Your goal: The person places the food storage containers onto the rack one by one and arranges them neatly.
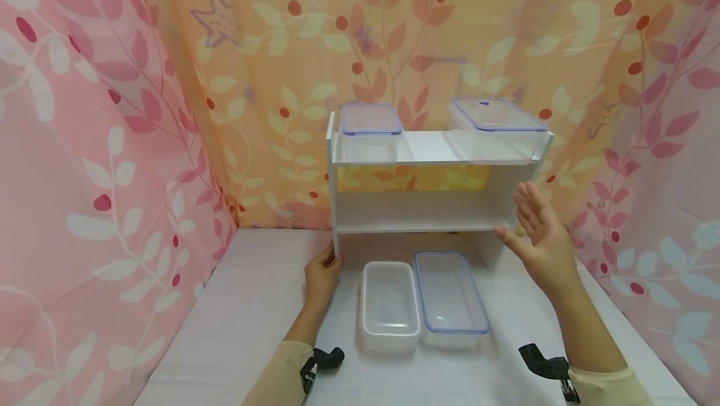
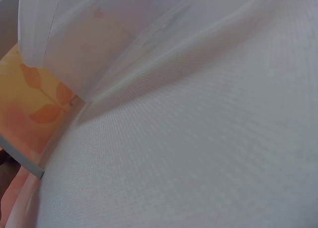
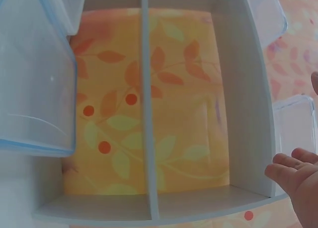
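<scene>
A white two-tier shelf (image 1: 416,211) stands on the table. My left hand (image 1: 322,280) grips the lower front edge of its left side panel (image 2: 22,158); only a dark bit of that hand shows in the left wrist view. Beside the shelf's right panel my right hand (image 1: 541,250) is raised, fingers straight and thumb apart, holding nothing. In the right wrist view its fingertips (image 3: 280,171) appear near the shelf's top edge; contact cannot be told. A small blue-rimmed lidded container (image 1: 371,134) sits on the top left, a larger one (image 1: 500,131) on the top right.
In front of the shelf, a clear container with a whitish rim (image 1: 390,300) stands beside a blue-rimmed clear container (image 1: 454,293). White cloth covers the table (image 1: 253,306). Floral curtains (image 1: 270,81) hang behind and along both sides.
</scene>
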Demonstrator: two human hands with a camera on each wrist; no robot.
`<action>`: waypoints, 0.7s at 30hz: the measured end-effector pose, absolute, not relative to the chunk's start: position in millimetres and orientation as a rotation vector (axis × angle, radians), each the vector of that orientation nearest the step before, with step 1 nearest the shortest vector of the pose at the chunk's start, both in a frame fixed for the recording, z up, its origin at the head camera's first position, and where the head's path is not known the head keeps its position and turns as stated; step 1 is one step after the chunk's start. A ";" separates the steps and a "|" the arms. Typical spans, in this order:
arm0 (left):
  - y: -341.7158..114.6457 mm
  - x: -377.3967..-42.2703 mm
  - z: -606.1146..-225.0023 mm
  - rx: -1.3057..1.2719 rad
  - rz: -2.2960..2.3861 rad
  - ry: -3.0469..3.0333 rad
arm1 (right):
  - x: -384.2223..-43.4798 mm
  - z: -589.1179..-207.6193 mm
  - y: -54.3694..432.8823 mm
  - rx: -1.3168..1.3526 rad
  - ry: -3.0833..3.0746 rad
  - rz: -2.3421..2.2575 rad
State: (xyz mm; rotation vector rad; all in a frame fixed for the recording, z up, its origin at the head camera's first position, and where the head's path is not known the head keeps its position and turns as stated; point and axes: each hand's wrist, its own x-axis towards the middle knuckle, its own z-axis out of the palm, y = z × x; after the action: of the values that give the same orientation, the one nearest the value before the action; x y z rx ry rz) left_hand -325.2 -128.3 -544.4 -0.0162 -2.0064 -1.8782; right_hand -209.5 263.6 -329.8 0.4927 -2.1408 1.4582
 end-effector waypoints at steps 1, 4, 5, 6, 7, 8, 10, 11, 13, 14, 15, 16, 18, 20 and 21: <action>-128.1 -325.1 -544.2 -0.019 -1.878 -2.005 | -208.5 -332.2 263.2 0.494 -2.149 1.437; -128.3 -325.2 -544.8 -0.024 -1.871 -2.007 | -205.3 -339.4 262.2 0.498 -2.167 1.393; -128.2 -325.3 -545.1 -0.028 -1.869 -2.006 | -204.5 -342.0 262.0 0.498 -2.173 1.381; -128.2 -325.4 -545.5 -0.030 -1.866 -2.006 | -203.4 -344.4 261.6 0.500 -2.175 1.379; -128.3 -325.5 -545.7 -0.032 -1.864 -2.005 | -202.4 -346.9 261.4 0.501 -2.178 1.377; -128.3 -325.6 -545.8 -0.033 -1.864 -2.004 | -201.3 -349.5 261.2 0.503 -2.179 1.385; -128.2 -326.0 -545.7 -0.037 -1.862 -2.001 | -199.3 -354.7 260.8 0.506 -2.184 1.395; -128.3 -326.2 -545.5 -0.038 -1.859 -2.001 | -198.2 -357.1 260.5 0.507 -2.184 1.405; -128.3 -326.6 -545.1 -0.037 -1.852 -2.003 | -196.2 -362.0 260.3 0.508 -2.183 1.416; -128.2 -326.7 -545.2 -0.034 -1.849 -2.004 | -195.4 -364.4 260.3 0.508 -2.185 1.418; -128.1 -326.8 -545.3 -0.035 -1.845 -2.003 | -194.7 -366.8 260.2 0.507 -2.186 1.418; -128.1 -326.8 -545.1 -0.032 -1.843 -2.001 | -193.9 -369.3 260.3 0.506 -2.187 1.418; -127.5 -326.8 -545.2 -0.029 -1.843 -1.992 | -193.0 -374.5 261.1 0.500 -2.192 1.408; -126.7 -324.7 -542.0 -0.028 -1.848 -1.991 | -192.2 -379.8 261.8 0.493 -2.196 1.399; -126.6 -324.8 -542.3 -0.031 -1.850 -1.988 | -191.8 -382.5 262.2 0.493 -2.196 1.398</action>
State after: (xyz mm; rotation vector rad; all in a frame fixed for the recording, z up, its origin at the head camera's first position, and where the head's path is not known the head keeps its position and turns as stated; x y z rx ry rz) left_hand -324.8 -126.6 -542.3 -0.0311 -1.9875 -1.8496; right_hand -191.8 262.2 -382.5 0.4930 -2.1961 1.3981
